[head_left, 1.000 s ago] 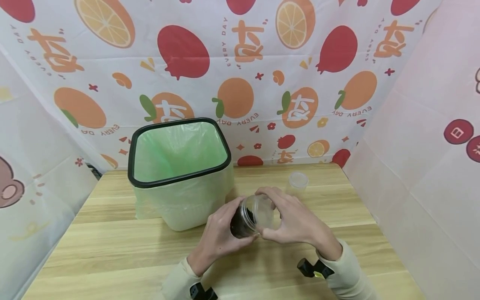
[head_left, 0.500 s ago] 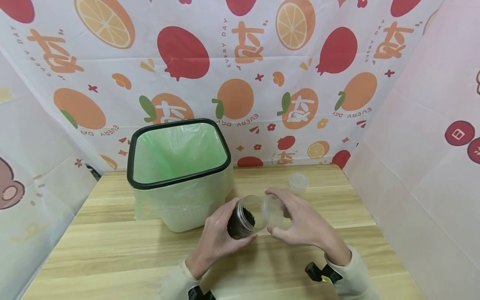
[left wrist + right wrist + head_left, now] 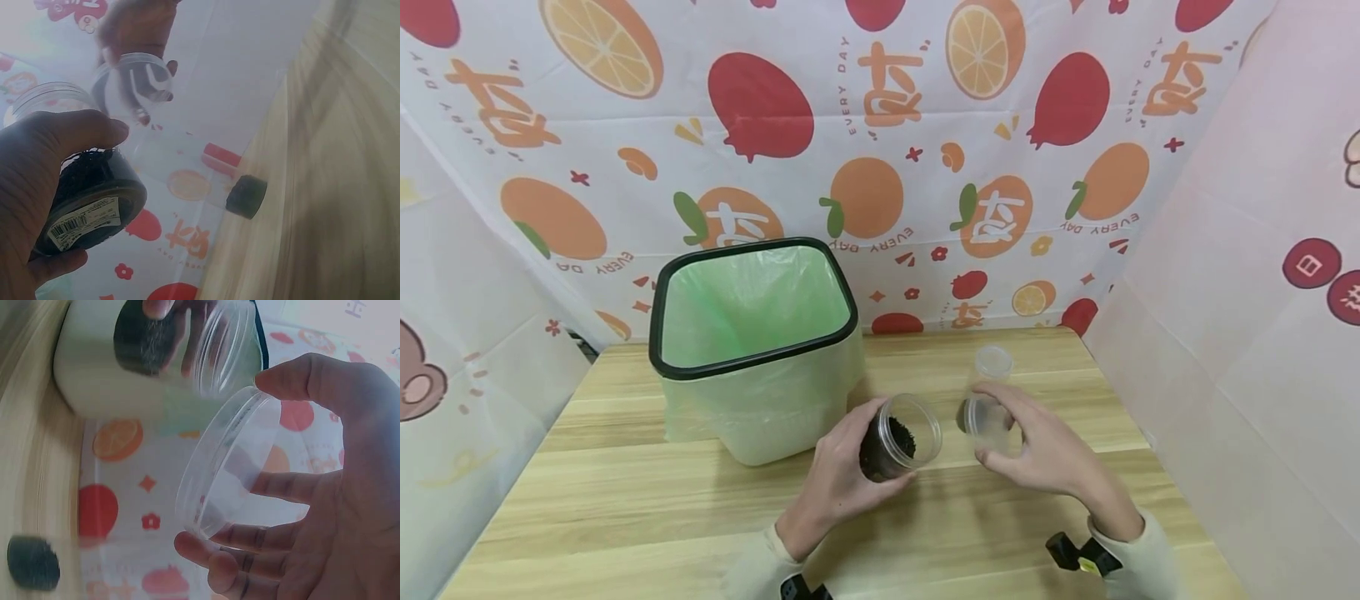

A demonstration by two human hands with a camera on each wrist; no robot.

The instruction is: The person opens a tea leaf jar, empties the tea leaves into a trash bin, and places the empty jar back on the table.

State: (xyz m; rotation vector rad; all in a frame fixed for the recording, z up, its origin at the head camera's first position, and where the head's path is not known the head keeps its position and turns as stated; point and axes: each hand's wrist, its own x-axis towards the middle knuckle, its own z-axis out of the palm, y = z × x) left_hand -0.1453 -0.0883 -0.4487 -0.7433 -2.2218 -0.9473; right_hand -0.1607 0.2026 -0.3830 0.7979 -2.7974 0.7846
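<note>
My left hand (image 3: 837, 483) grips a clear plastic jar (image 3: 106, 181) with dark, shredded contents at its bottom. It is tilted, its uncovered mouth facing right in the head view; a barcode label (image 3: 84, 223) shows on its base. Thumb and fingers of my right hand (image 3: 1048, 450) hold a clear round lid (image 3: 225, 465) by its edge, apart from the jar. Behind that hand a second clear jar (image 3: 995, 362) stands on the table, partly hidden in the head view. Dark stuff (image 3: 247, 196) fills its lower part.
Left of the hands is a bin (image 3: 775, 421) with a black rim and a pale green liner bag. The wooden table (image 3: 625, 517) ends at a fruit-print cloth (image 3: 917, 200) behind, and pale cloth (image 3: 1232, 350) hangs at the right.
My right hand has moved right with the lid, from close at the jar's mouth to well apart from it. The left hand and its jar have barely moved.
</note>
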